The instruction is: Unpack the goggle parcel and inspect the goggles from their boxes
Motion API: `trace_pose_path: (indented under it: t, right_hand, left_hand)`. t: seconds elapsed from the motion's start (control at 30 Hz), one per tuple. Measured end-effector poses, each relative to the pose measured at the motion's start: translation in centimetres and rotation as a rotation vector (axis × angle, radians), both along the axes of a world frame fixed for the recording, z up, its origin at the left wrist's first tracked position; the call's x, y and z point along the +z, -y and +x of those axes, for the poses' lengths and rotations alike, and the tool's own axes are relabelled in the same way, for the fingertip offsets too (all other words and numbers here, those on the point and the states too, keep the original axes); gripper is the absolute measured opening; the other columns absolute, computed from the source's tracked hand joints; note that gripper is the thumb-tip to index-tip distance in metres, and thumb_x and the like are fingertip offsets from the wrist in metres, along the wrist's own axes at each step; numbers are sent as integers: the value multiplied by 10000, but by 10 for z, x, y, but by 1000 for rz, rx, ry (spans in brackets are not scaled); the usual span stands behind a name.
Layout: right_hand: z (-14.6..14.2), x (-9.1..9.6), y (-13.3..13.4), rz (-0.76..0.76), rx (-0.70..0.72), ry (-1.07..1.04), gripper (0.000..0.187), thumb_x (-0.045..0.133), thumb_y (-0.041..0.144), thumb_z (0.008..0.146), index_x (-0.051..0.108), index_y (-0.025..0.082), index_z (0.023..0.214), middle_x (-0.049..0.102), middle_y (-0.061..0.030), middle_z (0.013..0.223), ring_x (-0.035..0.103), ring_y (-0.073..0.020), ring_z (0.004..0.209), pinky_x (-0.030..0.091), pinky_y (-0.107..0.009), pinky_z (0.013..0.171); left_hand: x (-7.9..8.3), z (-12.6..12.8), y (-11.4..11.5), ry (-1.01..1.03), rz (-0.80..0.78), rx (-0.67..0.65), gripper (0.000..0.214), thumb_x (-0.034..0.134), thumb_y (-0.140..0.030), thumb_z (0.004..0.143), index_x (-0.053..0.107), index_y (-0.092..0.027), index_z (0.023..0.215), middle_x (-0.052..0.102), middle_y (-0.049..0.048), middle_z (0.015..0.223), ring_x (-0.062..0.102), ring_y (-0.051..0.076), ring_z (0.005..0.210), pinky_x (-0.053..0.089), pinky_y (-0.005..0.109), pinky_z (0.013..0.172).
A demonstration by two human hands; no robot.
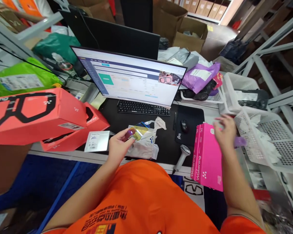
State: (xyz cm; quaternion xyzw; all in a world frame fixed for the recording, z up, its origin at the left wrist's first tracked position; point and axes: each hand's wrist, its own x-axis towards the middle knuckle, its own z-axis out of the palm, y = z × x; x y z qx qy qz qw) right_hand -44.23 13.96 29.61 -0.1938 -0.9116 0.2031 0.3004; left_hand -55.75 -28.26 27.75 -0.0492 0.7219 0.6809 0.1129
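My left hand is closed on the edge of a shiny tinted lens, yellow with a purple sheen, thumb and fingers pinching its left end. Below and beside the lens lies a crumpled whitish cloth pouch on the black desk mat. My right hand is above the right edge of a bright pink box lettered "Wakening". Its fingers look bent but are smeared by motion, and I cannot make out whether they hold anything. A purple object sticks out just right of that hand.
Stacked coral boxes and a silver-white flat box are at left. A monitor stands behind the keyboard. A mouse and barcode scanner lie right of centre. White baskets line the right side.
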Motion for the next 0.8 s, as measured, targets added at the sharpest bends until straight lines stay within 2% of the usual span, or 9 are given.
trace_pose_path:
  t: [0.1, 0.23, 0.33, 0.43, 0.57, 0.67, 0.73, 0.77, 0.8]
  right_hand:
    - [-21, -18, 69, -172, 295, 38, 189, 575, 327, 919, 710, 211, 984, 693, -110, 1125, 676, -217, 915, 570, -398, 821]
    - [-39, -17, 145, -314, 555, 85, 358, 579, 274, 926, 643, 254, 1277, 664, -103, 1208, 641, -146, 730, 575, -351, 729]
    - [-48, -6, 172, -337, 734, 149, 452, 607, 263, 924, 583, 283, 1375, 663, -89, 1196, 631, -147, 741, 574, -361, 782]
    - [-53, 1, 183, -330, 835, 200, 352, 596, 261, 944, 647, 270, 1292, 693, -68, 1040, 653, -181, 819, 566, -360, 812]
    - [-53, 0, 185, -286, 841, 214, 223, 537, 279, 985, 717, 245, 1111, 722, -78, 1006, 680, -215, 928, 561, -355, 833]
    - [-46, -5, 177, -273, 788, 175, 199, 542, 295, 980, 729, 247, 1031, 738, -73, 972, 695, -213, 906, 568, -345, 817]
    - [-36, -10, 165, -301, 672, 133, 188, 558, 311, 962, 736, 251, 976, 746, -69, 957, 705, -213, 874, 577, -351, 804]
    - [-29, -12, 159, -334, 581, 114, 184, 568, 323, 951, 738, 253, 954, 748, -65, 946, 708, -212, 843, 583, -355, 788]
    - [-21, -15, 151, -384, 470, 94, 181, 582, 340, 940, 741, 253, 940, 750, -61, 928, 710, -208, 802, 589, -358, 764]
  left_hand:
    - [3, 2, 4, -18, -12, -1, 506, 778, -279, 593, 749, -129, 1076, 777, 99, 1078, 722, 288, 1055, 568, 428, 985]
    - [5, 4, 10, -48, -68, -53, 490, 734, -253, 608, 756, -136, 1083, 775, 88, 1078, 721, 282, 1043, 577, 426, 967]
    - [6, 2, 13, -147, -163, -166, 445, 685, -209, 625, 771, -154, 1058, 774, 71, 1078, 722, 259, 1022, 568, 403, 979]
    - [6, -4, 12, -292, -266, -334, 458, 642, -154, 648, 774, -187, 1085, 767, 54, 1103, 710, 239, 1039, 553, 376, 991]
    - [8, -10, 6, -368, -357, -472, 479, 623, -115, 666, 761, -202, 1117, 757, 50, 1141, 696, 239, 1078, 528, 378, 1023]
    - [8, -14, 2, -420, -418, -587, 745, 740, -183, 667, 582, -210, 1395, 624, 102, 1404, 585, 291, 1293, 426, 449, 1140]
    - [5, -18, 2, -472, -463, -666, 1095, 869, -295, 590, 351, -212, 1551, 430, 158, 1574, 431, 348, 1436, 336, 506, 1193]
    - [3, -20, 2, -488, -488, -682, 1201, 903, -347, 557, 281, -210, 1575, 372, 179, 1604, 395, 366, 1456, 325, 523, 1192]
    - [-2, -23, 2, -493, -514, -680, 1197, 905, -384, 567, 277, -205, 1570, 374, 192, 1596, 416, 369, 1439, 346, 524, 1173]
